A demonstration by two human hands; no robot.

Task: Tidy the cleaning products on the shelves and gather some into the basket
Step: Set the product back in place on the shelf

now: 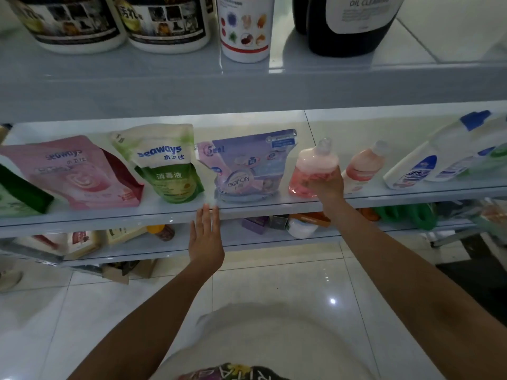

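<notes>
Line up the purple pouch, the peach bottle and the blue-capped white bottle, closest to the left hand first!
1. Purple pouch, just above the left hand.
2. Peach bottle, further to the right.
3. Blue-capped white bottle, far right, leaning over.

- The left hand [206,237] sits just left of the frame's centre, seen from the back, palm facing away.
- Its fingers [208,218] are straight and held close together, pointing up the frame; the thumb lies along the left side.
- The left forearm is bare and runs from the bottom edge, left of centre, diagonally up to the wrist, arm stretched forward.
- The right hand [327,185] is right of centre and higher in the frame than the left.
- Its fingers curl round the lower body of a pink bottle [310,165], gripping it from the right side.
- The right forearm is bare and rises from the lower right corner up and leftward to the wrist.
</notes>
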